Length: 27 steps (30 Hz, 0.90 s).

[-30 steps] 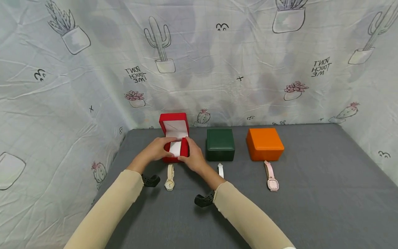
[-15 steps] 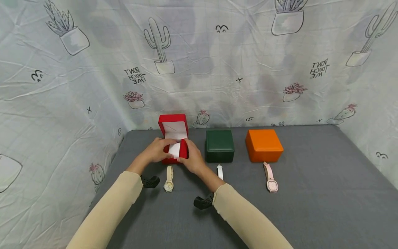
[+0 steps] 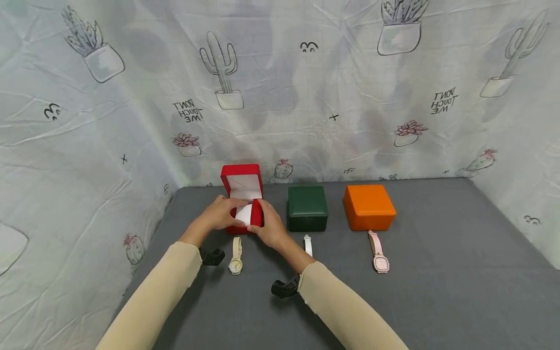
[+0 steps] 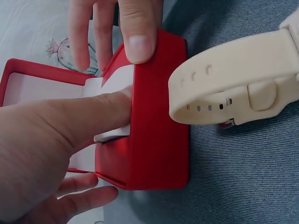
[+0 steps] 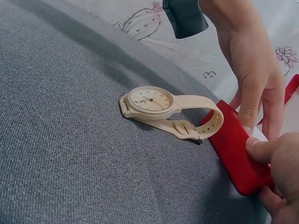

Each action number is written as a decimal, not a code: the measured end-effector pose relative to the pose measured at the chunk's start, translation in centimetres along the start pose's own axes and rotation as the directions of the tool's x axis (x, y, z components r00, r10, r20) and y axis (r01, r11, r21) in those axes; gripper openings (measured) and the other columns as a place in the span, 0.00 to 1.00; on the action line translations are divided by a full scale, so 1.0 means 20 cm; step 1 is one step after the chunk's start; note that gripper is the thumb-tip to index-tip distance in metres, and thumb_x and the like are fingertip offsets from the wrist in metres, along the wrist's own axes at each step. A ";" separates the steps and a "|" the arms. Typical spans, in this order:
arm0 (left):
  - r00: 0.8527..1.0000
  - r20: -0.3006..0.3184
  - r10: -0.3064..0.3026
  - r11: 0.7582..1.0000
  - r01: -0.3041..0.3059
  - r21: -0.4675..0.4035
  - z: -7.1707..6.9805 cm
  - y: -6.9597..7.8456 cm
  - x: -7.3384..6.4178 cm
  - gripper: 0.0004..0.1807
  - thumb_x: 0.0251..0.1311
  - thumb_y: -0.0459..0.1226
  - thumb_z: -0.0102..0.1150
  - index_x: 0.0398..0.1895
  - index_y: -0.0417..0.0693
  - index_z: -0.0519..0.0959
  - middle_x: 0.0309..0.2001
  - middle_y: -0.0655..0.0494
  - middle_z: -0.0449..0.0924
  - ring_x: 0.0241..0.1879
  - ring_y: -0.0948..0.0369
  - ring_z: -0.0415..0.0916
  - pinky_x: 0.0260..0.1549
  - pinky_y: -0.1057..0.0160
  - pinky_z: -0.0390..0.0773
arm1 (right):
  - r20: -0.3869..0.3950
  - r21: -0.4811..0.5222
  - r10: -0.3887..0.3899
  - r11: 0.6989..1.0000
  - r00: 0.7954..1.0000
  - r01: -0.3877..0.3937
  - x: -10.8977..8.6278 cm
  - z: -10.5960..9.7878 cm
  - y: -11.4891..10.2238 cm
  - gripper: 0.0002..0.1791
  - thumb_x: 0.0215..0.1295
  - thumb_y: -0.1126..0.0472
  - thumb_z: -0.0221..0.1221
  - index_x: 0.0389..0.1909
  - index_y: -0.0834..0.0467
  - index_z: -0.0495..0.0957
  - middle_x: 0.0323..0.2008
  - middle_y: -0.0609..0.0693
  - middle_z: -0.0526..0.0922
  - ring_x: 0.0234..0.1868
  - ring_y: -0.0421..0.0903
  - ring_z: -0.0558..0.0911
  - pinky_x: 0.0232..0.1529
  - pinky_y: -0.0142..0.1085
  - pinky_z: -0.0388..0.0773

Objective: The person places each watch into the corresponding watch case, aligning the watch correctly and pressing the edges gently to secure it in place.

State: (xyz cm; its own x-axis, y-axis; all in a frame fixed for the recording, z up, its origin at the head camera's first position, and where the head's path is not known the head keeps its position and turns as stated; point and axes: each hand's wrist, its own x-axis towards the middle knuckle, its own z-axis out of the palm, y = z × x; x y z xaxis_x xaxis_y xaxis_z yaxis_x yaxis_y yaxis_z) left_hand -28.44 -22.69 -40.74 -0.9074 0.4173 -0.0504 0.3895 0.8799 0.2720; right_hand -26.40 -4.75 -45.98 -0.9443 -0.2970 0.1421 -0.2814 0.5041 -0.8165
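A red watch box (image 4: 161,126) stands with its lid (image 3: 239,169) tipped back, showing a pale lining. Inside it sits a white cushion (image 3: 243,214). From the left, my left hand (image 3: 218,213) pinches the cushion, its thumb at the front edge inside the box and its index finger toward the back. My right hand (image 3: 272,227) grips the box's right side, its thumb (image 4: 140,46) over the front edge and its other fingers around the far side. Just in front of the box lies a cream watch (image 5: 150,100) with its strap buckled in a loop, touched by neither hand.
To the right stand a closed green box (image 3: 307,209) and a closed orange box (image 3: 370,208). A white watch strap (image 3: 308,244) shows partly behind the right forearm. A pink watch (image 3: 379,257) lies before the orange box. A printed cloth (image 3: 280,97) hangs behind the grey table (image 3: 437,253).
The head view has tilted slightly upward, so everything sits a little lower in it. Both hands keep their places at the red box, with hardly any visible movement.
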 end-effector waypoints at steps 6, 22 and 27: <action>0.997 -0.036 0.063 0.998 -0.062 0.011 0.01 -0.01 -0.02 0.34 0.51 0.40 0.71 0.64 0.43 0.73 0.61 0.43 0.76 0.53 0.49 0.71 0.50 0.50 0.66 | -0.016 -0.004 -0.031 1.000 0.999 0.031 0.00 0.01 0.00 0.44 0.58 0.61 0.67 0.72 0.60 0.56 0.71 0.58 0.61 0.70 0.54 0.65 0.68 0.48 0.67; 0.990 -0.141 -0.009 1.000 0.010 0.006 0.05 0.00 -0.04 0.37 0.53 0.43 0.70 0.66 0.46 0.69 0.64 0.44 0.71 0.55 0.47 0.72 0.59 0.42 0.71 | -0.001 -0.011 -0.010 1.000 1.000 0.010 0.00 0.01 0.00 0.43 0.59 0.61 0.67 0.73 0.59 0.55 0.69 0.59 0.62 0.67 0.55 0.67 0.65 0.48 0.70; 0.985 -0.164 -0.045 0.999 0.047 0.004 0.06 0.01 -0.04 0.38 0.53 0.43 0.69 0.68 0.49 0.66 0.66 0.47 0.69 0.56 0.48 0.73 0.57 0.40 0.73 | 0.005 -0.019 -0.001 1.000 1.000 0.001 0.00 0.01 0.00 0.43 0.59 0.60 0.66 0.73 0.57 0.55 0.70 0.57 0.62 0.66 0.53 0.68 0.63 0.47 0.73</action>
State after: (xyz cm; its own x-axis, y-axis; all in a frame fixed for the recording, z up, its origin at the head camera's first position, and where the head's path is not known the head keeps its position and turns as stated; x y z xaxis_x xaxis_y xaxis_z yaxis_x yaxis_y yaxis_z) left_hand -27.44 -22.58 -41.82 -0.9377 0.3338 0.0959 0.3473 0.8993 0.2657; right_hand -26.33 -4.86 -46.12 -0.9431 -0.3016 0.1400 -0.2857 0.5193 -0.8054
